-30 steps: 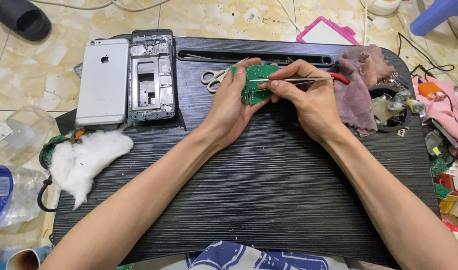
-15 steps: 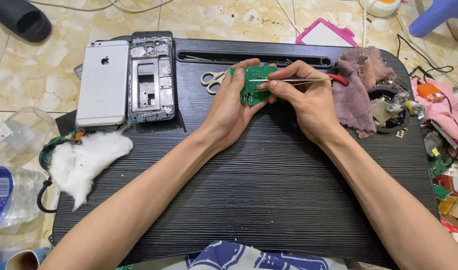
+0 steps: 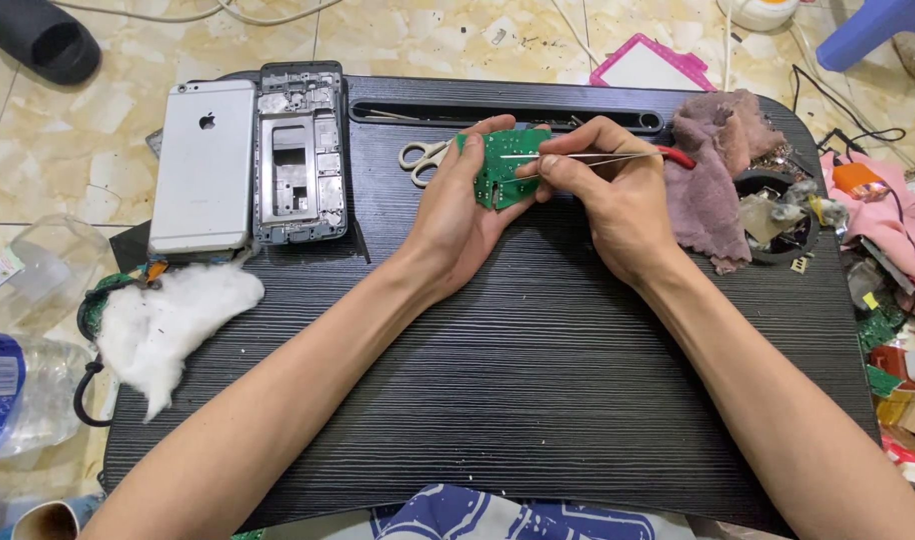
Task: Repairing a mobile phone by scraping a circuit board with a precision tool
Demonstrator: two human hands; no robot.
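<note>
My left hand [image 3: 458, 215] cups a small green circuit board [image 3: 505, 165] above the far middle of a black lap table [image 3: 538, 400]. My right hand [image 3: 618, 200] pinches thin metal tweezers [image 3: 578, 158] with a red rear end, their tips resting on the board. Both forearms stretch across the table toward me. Scissors [image 3: 423, 158] lie just left of the board, partly hidden by my left hand.
A silver phone back [image 3: 205, 165] and a stripped phone frame [image 3: 300, 150] lie at the far left. White cotton wool [image 3: 168, 315] sits on the left edge, a mauve rag [image 3: 713, 185] at the far right. A plastic bottle [image 3: 18, 395] and cluttered parts lie on the floor.
</note>
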